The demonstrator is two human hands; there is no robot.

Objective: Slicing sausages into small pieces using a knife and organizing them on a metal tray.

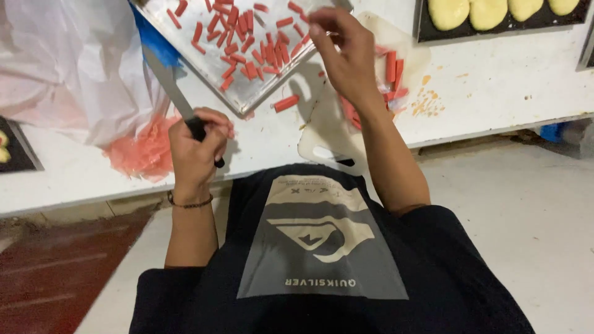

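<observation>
My left hand (197,145) is shut on the black handle of a long knife (166,77), whose blade points up and away over the white table (495,86). My right hand (346,52) hovers over a white cutting board (328,133), fingertips at the near corner of a metal tray (207,77). Its fingers are curled and seen from the back, so I cannot tell whether they hold anything. Several short red sausage pieces (247,49) lie in the tray. More cut pieces (391,68) rest on the board, and one piece (286,102) lies between tray and board.
A crumpled clear plastic bag (68,68) with pinkish casings (142,151) lies left of the knife. A black tray (427,31) with pale dough pieces (489,12) stands at the back right. Another dark tray (18,154) shows at the left edge. The table's edge runs near my body.
</observation>
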